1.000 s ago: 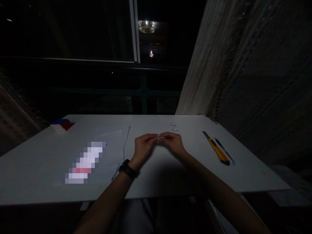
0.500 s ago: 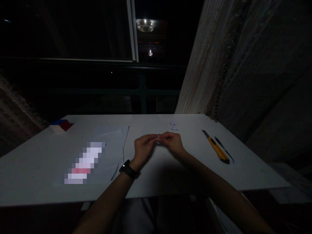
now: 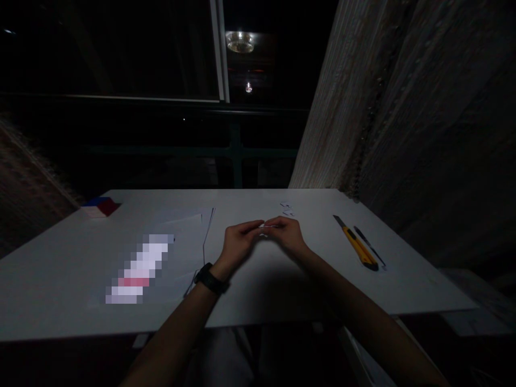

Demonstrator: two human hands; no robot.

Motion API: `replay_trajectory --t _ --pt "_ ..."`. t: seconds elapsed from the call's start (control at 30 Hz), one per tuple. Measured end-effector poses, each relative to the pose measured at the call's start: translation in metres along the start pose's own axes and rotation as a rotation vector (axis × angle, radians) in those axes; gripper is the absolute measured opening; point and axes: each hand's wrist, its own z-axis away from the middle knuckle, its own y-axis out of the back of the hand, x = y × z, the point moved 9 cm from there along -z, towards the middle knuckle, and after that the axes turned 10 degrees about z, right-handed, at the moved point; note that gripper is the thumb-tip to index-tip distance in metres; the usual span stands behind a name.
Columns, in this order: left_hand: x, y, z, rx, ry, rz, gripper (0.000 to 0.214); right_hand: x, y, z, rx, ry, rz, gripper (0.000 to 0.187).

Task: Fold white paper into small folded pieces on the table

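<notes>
Your left hand (image 3: 237, 243) and right hand (image 3: 288, 236) meet fingertip to fingertip over the white table (image 3: 282, 290) — both are pinched narrowly on a small white piece (image 3: 265, 226) held between them. Just beyond the grip lie tiny paper scraps (image 3: 287, 208); well to its right is a yellow utility knife (image 3: 357, 244); to its left — paper sheets (image 3: 189, 236).

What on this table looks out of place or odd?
The yellow utility knife lies on the table's right side, blade seemingly out. Tiny paper scraps lie loose beyond the paper piece pinched by left hand and right hand.
</notes>
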Motion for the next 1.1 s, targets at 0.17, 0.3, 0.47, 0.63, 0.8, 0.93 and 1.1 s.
replay_trajectory --t 0.17,0.3,0.47,0.63,0.8,0.93,1.1 --pt "0.008 -0.006 0.002 -0.093 -0.031 -0.004 0.036 -0.002 0.004 -0.002 0.038 0.011 -0.031 0.018" --pt "0.005 -0.01 0.003 -0.101 0.005 -0.045 0.048 -0.01 0.003 0.001 0.025 0.074 -0.018 0.013" --pt "-0.005 -0.016 0.004 -0.08 0.058 -0.019 0.051 -0.014 0.005 0.004 0.047 0.11 0.031 0.015" --pt "-0.005 -0.017 0.005 -0.085 0.069 -0.006 0.046 -0.018 0.006 0.005 0.06 0.136 0.076 0.015" --pt "0.0 -0.019 0.006 -0.097 0.063 -0.028 0.045 -0.02 0.006 0.006 0.058 0.12 0.121 0.02" --pt "0.001 -0.021 0.007 -0.111 0.061 -0.002 0.044 -0.018 0.006 0.005 0.05 0.08 0.055 0.029" --pt "0.003 -0.02 0.007 -0.102 0.012 0.028 0.042 -0.014 0.003 0.004 0.033 0.021 -0.059 0.035"
